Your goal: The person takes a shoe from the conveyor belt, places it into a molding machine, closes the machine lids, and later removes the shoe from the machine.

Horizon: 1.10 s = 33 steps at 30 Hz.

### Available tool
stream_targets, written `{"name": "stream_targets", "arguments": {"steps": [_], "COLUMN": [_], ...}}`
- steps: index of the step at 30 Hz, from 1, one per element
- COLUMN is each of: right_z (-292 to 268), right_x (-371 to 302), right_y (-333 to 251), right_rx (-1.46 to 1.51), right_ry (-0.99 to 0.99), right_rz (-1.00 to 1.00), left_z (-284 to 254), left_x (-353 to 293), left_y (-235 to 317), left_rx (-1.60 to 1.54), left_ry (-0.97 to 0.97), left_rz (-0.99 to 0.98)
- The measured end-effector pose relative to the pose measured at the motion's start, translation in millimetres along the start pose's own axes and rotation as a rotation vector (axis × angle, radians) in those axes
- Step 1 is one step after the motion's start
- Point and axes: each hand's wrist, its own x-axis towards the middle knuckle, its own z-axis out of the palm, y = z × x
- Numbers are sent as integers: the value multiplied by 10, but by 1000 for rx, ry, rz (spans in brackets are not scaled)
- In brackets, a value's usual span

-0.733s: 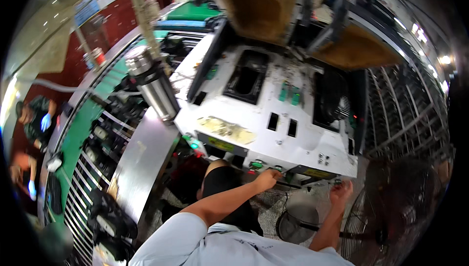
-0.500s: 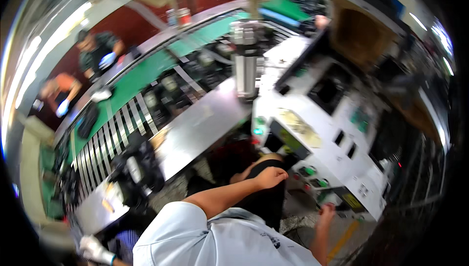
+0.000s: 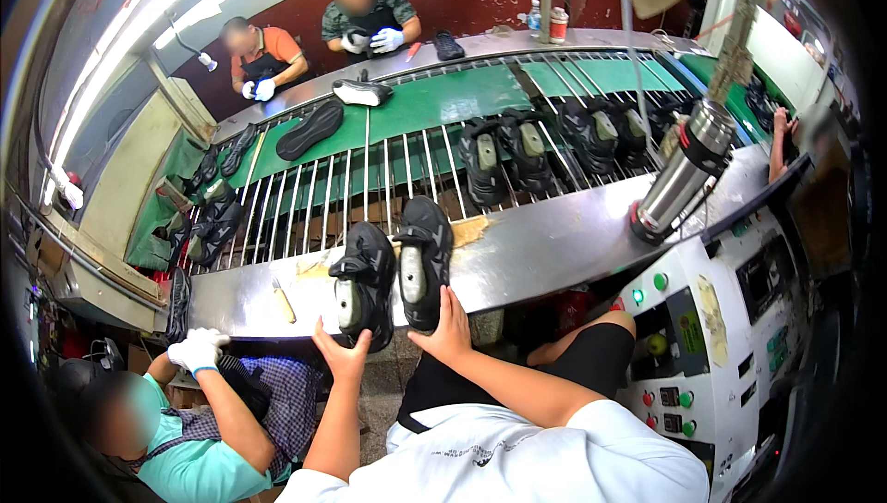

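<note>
You've got both heels gripped: left hand (image 3: 343,353) on the left shoe (image 3: 371,267), right hand (image 3: 447,331) on the right shoe (image 3: 427,223). Toes point away over the metal ledge (image 3: 540,255) ahead, likely keeping them aligned; contact unclear.

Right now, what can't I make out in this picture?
Head view, all items:
- Soles of the two black shoes with pale grey-green inserts: hidden under the uppers.
- Left hand and right hand: some fingers hidden by the heels.
- Silver metal table: partly covered by the leaning steel cylinder.
- White machine with coloured buttons: right side lost in the dark fisheye rim.
</note>
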Motion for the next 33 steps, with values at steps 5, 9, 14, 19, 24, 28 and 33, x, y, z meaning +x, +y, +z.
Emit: {"name": "stream_targets", "arguments": {"steps": [5,9,14,19,24,28,33], "right_z": [593,712,734,532,398,497,474], "right_x": [473,825,1573,2409,2710,2829,2961], "right_y": [19,61,336,583,1012,1129,1159], "right_rx": [6,6,-72,13,26,61,-31], "right_ry": [300,383,426,283,162,147,57], "right_rz": [53,111,180,377,328,264,322], "left_z": [486,1027,1711,2212,2500,2582,2708], "left_x": [251,655,1405,2035,2256,2325,2437], "left_y": [-247,-186,-61,-135,-260,-349,-447], "left_rx": [-309,-397,-296,-201,-278,-302,-328], "left_ry": [-174,-80,0,-92,-233,-210,-216], "left_rz": [-178,-150,-130,-172,-204,-152,-124]}}
